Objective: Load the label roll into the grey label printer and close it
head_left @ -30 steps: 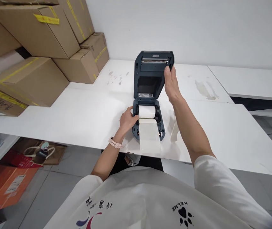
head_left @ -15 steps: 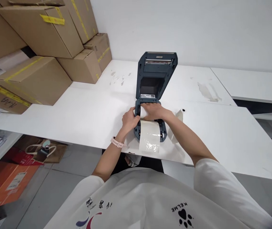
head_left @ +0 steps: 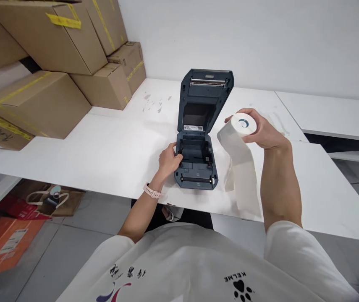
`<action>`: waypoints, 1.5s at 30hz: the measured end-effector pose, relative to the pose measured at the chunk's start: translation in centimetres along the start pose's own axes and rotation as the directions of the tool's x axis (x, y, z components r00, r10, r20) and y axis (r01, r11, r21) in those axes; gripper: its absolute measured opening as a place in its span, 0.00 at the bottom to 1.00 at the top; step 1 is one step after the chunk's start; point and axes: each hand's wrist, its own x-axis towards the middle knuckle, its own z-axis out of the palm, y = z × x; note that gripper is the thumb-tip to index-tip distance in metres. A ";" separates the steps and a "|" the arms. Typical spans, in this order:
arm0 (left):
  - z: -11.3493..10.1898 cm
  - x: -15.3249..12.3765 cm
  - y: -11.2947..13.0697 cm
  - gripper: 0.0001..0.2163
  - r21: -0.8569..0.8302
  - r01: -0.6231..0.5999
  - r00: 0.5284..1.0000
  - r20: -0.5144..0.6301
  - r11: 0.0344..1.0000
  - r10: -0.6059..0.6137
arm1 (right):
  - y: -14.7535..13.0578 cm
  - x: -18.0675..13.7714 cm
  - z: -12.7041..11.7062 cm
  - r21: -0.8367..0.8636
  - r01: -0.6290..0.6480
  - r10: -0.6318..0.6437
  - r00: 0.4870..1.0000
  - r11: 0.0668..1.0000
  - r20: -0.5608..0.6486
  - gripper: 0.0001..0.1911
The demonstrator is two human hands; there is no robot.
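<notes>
Under even light, a plain white wall rises behind the white table, where yellow-taped cardboard boxes are stacked at the left; large gray floor tiles lie lower down.

You stood in what looked like a packing or stock room, for taped cardboard boxes were stacked at one end of the long white worktable, which also bore an opened printer.
</notes>
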 end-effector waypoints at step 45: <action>1.1 0.2 -1.7 0.30 -0.187 -0.023 0.999 -0.030 0.982 0.018 | -1.4 0.9 15.1 -0.798 0.286 0.139 0.899 0.531 0.415 0.22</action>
